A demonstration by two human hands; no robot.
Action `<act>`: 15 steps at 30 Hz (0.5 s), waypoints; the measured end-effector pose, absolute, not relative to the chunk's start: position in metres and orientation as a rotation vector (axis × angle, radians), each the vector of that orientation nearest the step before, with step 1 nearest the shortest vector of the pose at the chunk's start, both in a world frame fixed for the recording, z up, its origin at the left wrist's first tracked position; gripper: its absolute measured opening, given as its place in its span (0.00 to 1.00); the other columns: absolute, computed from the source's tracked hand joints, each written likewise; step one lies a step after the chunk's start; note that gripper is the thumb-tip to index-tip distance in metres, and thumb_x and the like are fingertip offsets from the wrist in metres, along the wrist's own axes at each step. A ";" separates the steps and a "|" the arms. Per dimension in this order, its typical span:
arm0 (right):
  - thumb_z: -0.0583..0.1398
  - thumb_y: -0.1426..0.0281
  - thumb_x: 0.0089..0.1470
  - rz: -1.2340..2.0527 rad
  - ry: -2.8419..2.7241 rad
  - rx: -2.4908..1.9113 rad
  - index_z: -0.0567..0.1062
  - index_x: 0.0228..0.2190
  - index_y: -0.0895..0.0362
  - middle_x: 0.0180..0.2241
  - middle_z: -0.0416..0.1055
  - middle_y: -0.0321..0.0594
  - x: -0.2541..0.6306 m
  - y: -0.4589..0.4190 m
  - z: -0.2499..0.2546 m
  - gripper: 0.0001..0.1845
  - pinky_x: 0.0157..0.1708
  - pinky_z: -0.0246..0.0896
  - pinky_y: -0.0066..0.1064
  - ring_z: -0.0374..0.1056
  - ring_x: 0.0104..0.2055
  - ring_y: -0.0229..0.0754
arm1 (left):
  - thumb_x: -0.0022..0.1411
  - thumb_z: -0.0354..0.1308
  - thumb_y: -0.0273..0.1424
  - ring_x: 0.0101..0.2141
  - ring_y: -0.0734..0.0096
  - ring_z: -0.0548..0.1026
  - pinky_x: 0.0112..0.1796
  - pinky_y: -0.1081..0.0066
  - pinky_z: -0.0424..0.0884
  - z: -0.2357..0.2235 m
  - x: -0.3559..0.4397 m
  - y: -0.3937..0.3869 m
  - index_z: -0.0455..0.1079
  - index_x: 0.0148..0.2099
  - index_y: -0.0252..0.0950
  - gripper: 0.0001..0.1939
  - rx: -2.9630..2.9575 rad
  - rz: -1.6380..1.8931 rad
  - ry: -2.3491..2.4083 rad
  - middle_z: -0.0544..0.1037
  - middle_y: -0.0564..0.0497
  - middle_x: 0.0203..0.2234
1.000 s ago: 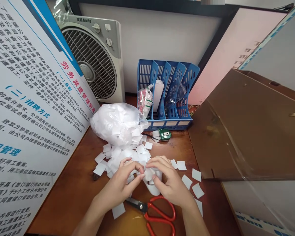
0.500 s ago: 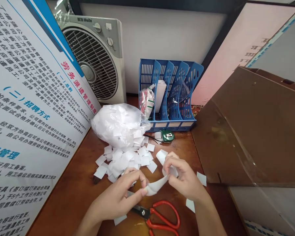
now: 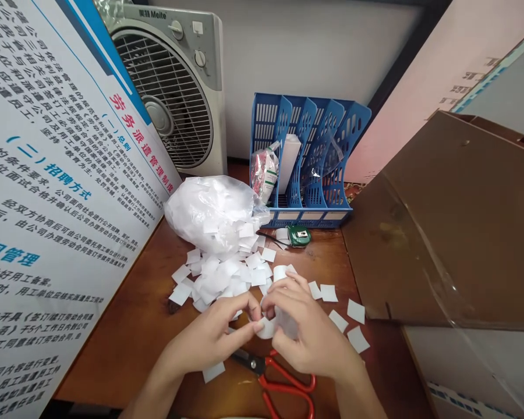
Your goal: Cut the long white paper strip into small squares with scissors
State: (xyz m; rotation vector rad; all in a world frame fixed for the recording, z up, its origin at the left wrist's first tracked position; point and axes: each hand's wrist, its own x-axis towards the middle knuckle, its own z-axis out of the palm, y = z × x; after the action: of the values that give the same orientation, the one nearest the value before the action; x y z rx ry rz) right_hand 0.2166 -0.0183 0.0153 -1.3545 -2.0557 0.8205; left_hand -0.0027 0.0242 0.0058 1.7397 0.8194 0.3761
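My left hand (image 3: 216, 331) pinches the near end of a white paper strip (image 3: 267, 329) between thumb and forefinger. Curled over the same strip is my right hand (image 3: 305, 326), its fingers close to the left fingertips and hiding part of the paper. A curved end of the strip shows above the right fingers. Below both hands lie scissors with red handles (image 3: 289, 386), partly covered by the right hand. A heap of small white paper squares (image 3: 220, 279) spreads just beyond the left hand, against a clear plastic bag (image 3: 212, 206) filled with white pieces.
Several loose squares (image 3: 356, 311) lie right of my right hand. A green tape measure (image 3: 299, 235) sits before a blue file rack (image 3: 288, 216). A box fan (image 3: 213, 116) stands behind, a printed board (image 3: 70, 174) at left, and a brown box (image 3: 419, 244) at right.
My right hand has moved left, close to my left hand, and the strip between them is now bunched and curved. More loose squares show at right as that arm shifted. The view tilted slightly.
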 end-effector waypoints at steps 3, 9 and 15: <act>0.57 0.81 0.47 0.909 -2.019 -1.378 0.73 0.42 0.51 0.37 0.70 0.35 0.220 -0.018 0.010 0.21 0.63 0.46 0.44 0.63 0.45 0.44 | 0.69 0.56 0.32 0.42 0.66 0.73 0.47 0.69 0.70 0.005 -0.005 0.025 0.69 0.40 0.38 0.04 1.735 0.431 0.779 0.76 0.49 0.41; 0.55 0.83 0.48 0.972 -1.925 -1.430 0.75 0.34 0.53 0.32 0.68 0.35 0.234 -0.016 -0.002 0.17 0.47 0.55 0.36 0.61 0.42 0.43 | 0.62 0.63 0.27 0.59 0.57 0.69 0.60 0.64 0.62 0.007 -0.014 0.028 0.72 0.34 0.36 0.04 1.729 0.538 0.764 0.68 0.46 0.60; 0.54 0.82 0.51 1.278 -1.765 -1.261 0.76 0.35 0.53 0.36 0.72 0.33 0.239 -0.015 -0.008 0.16 0.50 0.54 0.34 0.65 0.44 0.40 | 0.57 0.70 0.30 0.62 0.55 0.67 0.63 0.63 0.59 0.007 -0.004 0.028 0.78 0.33 0.37 0.04 1.689 0.506 0.648 0.69 0.47 0.62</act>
State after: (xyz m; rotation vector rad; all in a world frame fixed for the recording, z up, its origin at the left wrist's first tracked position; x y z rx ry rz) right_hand 0.2390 -0.0147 -0.0082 -1.2610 -1.7649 1.2784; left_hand -0.0036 0.0279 0.0074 1.6889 0.6485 0.5062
